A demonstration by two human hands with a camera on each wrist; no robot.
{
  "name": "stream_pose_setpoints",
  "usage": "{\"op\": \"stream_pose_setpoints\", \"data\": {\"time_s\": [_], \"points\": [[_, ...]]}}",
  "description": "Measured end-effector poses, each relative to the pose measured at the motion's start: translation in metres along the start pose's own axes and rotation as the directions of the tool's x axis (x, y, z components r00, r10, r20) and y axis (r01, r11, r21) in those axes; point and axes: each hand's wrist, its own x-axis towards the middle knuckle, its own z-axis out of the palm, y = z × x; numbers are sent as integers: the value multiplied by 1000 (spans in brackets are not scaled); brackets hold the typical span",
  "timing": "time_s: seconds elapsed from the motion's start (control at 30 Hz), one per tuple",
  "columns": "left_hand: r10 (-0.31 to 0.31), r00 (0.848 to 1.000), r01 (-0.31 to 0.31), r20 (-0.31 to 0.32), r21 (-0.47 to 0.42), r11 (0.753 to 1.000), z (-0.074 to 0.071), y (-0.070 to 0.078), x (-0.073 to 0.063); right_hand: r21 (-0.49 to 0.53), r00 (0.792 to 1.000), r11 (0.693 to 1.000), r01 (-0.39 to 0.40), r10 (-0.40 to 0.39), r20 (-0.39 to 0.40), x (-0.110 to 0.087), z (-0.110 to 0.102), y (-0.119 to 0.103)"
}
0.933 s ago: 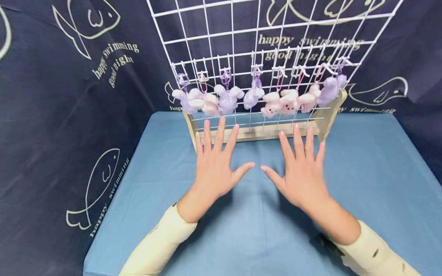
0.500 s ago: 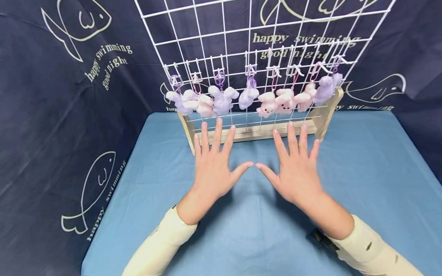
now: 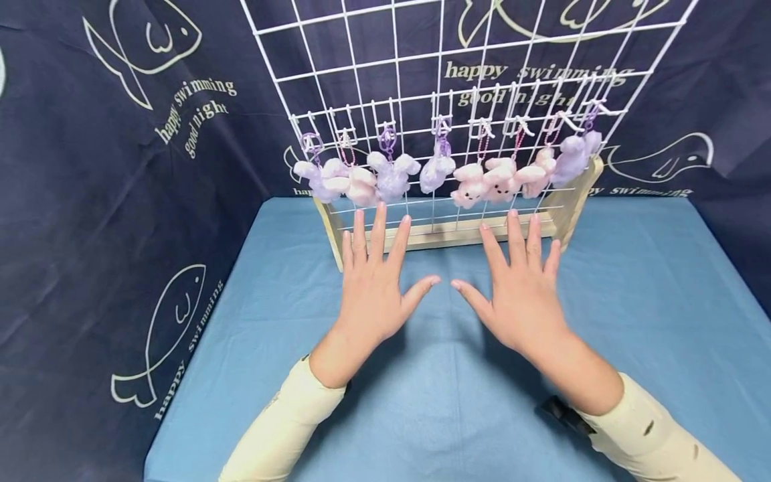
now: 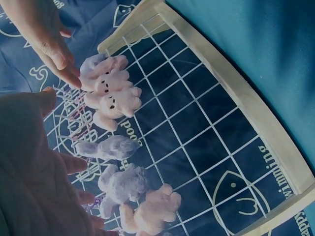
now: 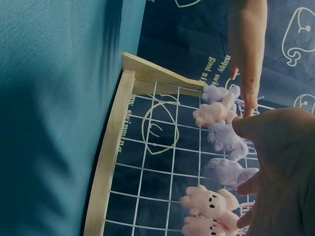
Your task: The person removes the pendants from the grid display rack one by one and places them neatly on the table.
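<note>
My left hand (image 3: 370,301) is held palm down above the blue cloth, its fingers straight and spread. Mirroring it, my right hand (image 3: 527,304) is spread the same way, and a small gap separates the two thumb tips. Neither hand holds anything. Beyond the fingertips, several plush bunny keychains hang in a row from hooks on a white wire grid (image 3: 418,57). Some are lilac, like the lilac bunny (image 3: 393,177) left of centre; others are pink, like the pink bunny (image 3: 470,185) with a small dark-eyed face. In the left wrist view pink bunnies (image 4: 118,102) hang past the fingers.
A pale wooden base (image 3: 458,235) with upright end pieces supports the grid at the back of the table. The table is covered in blue cloth (image 3: 421,428). Dark fabric (image 3: 54,254) printed with fish outlines and lettering surrounds it at the left and behind.
The head view shifts slightly. My thumb tips drew a little closer together, then parted slightly. Both hands stay spread, and the bunnies keep their places on the grid.
</note>
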Motion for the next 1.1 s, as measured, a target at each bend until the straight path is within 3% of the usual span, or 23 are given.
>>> {"op": "stream_pose_setpoints", "data": {"time_s": [0.23,0.4,0.5,0.6,0.77,0.9,1.1], "points": [[18,994,-24,-104,-58,998,0,-3,12,124,1000,992,13,-13,-1,6,-6,7],[20,969,-57,-247,-144,988,2,-18,26,260,998,966,-6,-10,64,16,-11,16],[11,936,-88,-352,-204,975,3,-28,35,302,1000,953,5,-11,19,21,-13,23],[-5,894,-121,-448,-252,960,4,-39,44,348,997,936,47,-22,-76,28,-13,29],[-39,833,-142,-551,-281,949,5,-56,55,413,972,904,109,-9,-236,38,-14,40],[-118,785,-112,-608,-328,938,4,-70,61,444,928,883,155,24,-371,45,-16,47],[-243,712,-94,-658,-433,896,4,-89,67,498,849,849,179,122,-514,56,-21,58]]}}
